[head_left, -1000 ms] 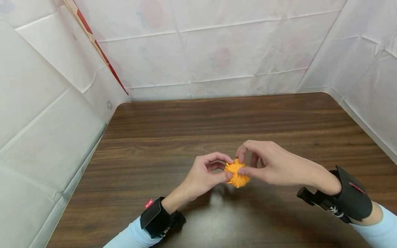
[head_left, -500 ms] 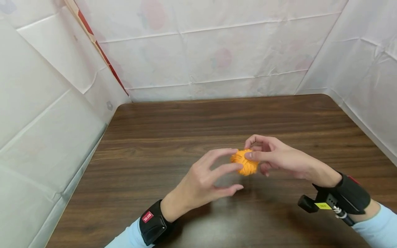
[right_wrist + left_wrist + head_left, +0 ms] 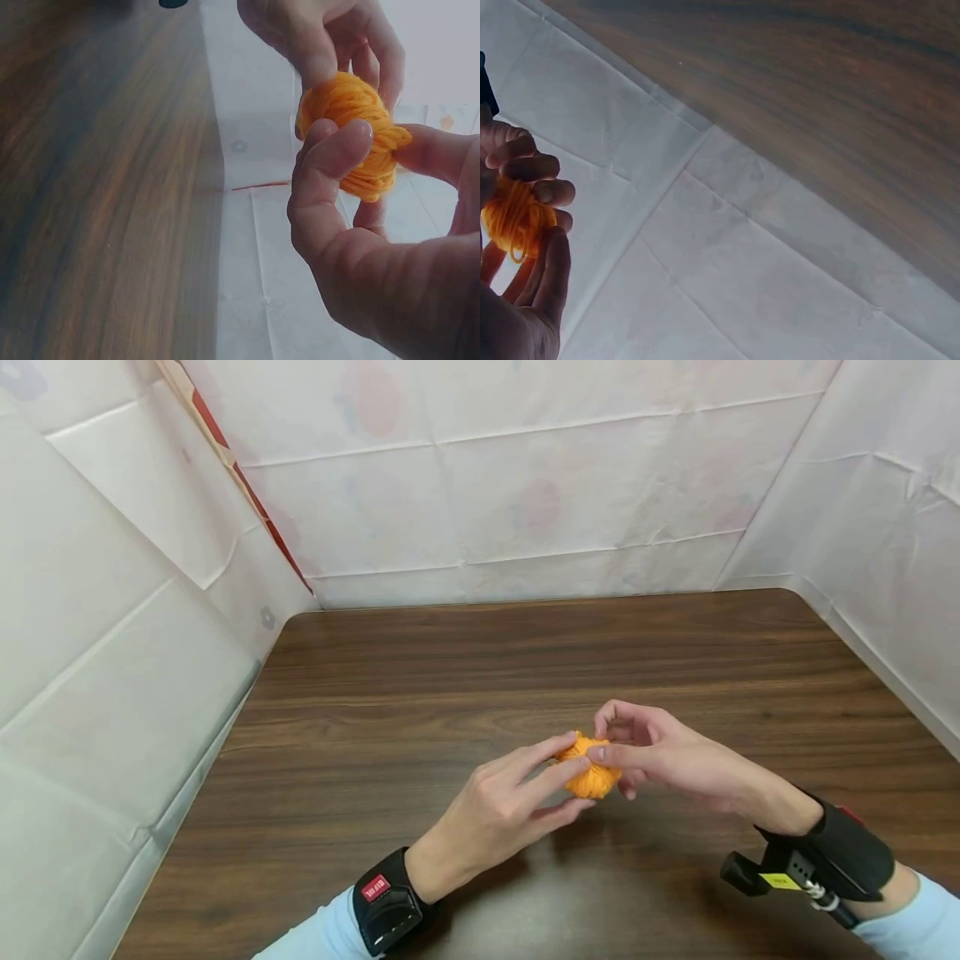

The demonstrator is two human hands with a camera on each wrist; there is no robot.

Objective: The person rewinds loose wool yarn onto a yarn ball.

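**Orange yarn ball held between both hands above the table**

My right hand (image 3: 660, 756) pinches the small orange yarn ball (image 3: 592, 775) between thumb and curled fingers, holding it up off the wood, roughly over the middle of the table. My left hand (image 3: 502, 810) meets it from the other side with its fingers stretched out nearly straight, the fingertips (image 3: 576, 764) resting against the ball's near face (the right wrist view shows the strands bunched under my thumb). Neither hand touches the tabletop.

Around the hands the dark wooden table (image 3: 420, 693) lies bare, with open room to the left, ahead and to the right. Its far edge runs along the white creased sheeting (image 3: 525, 485) at the back, and more of the sheeting rises close along the left and right edges, the corners rounded. A black wrist strap (image 3: 386, 906) sits on my left forearm, another on my right (image 3: 840, 856).
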